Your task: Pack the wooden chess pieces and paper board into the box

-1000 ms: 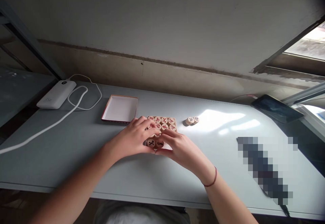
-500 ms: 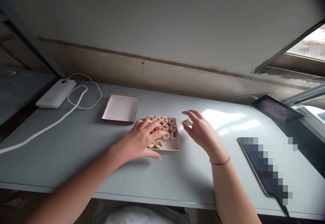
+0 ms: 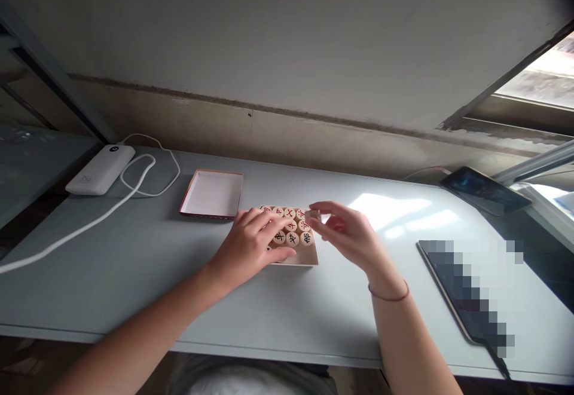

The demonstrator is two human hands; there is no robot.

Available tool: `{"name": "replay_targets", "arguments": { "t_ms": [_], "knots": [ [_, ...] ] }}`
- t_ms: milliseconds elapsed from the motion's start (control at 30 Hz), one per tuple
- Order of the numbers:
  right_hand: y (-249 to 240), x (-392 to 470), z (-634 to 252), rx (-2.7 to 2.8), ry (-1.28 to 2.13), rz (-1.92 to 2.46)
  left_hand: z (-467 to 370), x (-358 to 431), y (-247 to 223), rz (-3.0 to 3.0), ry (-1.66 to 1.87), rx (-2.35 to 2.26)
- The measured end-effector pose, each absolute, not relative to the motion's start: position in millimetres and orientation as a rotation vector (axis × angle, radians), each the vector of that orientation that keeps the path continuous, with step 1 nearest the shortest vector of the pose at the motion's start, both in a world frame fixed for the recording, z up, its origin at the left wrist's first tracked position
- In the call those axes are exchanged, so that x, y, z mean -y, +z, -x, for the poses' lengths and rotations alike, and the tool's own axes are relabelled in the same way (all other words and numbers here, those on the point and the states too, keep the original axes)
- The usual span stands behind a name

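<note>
In the middle of the desk lies a shallow box (image 3: pixel 305 257) filled with rows of round Chinese chess pieces (image 3: pixel 292 238), marked in red at the far side and black nearer me. My left hand (image 3: pixel 258 236) rests over the box's left part with fingers spread, hiding some pieces. Between the thumb and index finger of my right hand (image 3: pixel 345 227) is a Chinese chess piece (image 3: pixel 311 215), held above the box's right edge. Bare box floor shows at the near right corner.
Left of the box lies an open lid (image 3: pixel 213 193), inside up. Further left are a white power bank (image 3: pixel 101 171) and its white cable (image 3: pixel 89 219). To the right are a dark flat device (image 3: pixel 461 293), partly pixelated, and a tablet (image 3: pixel 487 190) by the window.
My right hand has picked up the chess piece from the desk and carried it left to the box. My left hand has shifted slightly, its thumb now further over the box.
</note>
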State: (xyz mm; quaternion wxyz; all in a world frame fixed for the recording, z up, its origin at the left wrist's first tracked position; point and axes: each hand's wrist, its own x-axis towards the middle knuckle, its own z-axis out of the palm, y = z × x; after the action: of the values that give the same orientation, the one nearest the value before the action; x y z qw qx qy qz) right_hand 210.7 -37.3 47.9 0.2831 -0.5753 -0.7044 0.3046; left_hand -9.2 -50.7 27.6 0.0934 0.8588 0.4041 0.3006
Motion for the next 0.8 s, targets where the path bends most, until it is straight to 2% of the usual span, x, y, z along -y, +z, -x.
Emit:
{"name": "replay_targets", "arguments": {
  "t_ms": [67, 200, 400, 600, 800],
  "knots": [
    [54.1, 48.4, -196.8, 1.800, 1.000, 1.404, 5.4, 52.9, 29.3, -2.493, 1.026, -1.202],
    [56.4, 59.6, -182.2, 1.786, 1.072, 1.345, 1.6, 55.1, 30.2, -2.498, 1.180, -1.106],
    [56.8, 55.2, -185.2, 1.752, 1.246, 1.265, 2.7, 54.7, 28.8, -2.405, 1.142, -1.045],
    [58.8, 49.7, -201.5, 1.525, 1.109, 1.331, 0.2, 55.1, 30.9, -2.326, 1.084, -1.036],
    [60.7, 49.4, -209.4, 1.544, 1.053, 1.350, -9.8, 58.8, 19.0, -2.408, 0.991, -0.965]
  ]
}}
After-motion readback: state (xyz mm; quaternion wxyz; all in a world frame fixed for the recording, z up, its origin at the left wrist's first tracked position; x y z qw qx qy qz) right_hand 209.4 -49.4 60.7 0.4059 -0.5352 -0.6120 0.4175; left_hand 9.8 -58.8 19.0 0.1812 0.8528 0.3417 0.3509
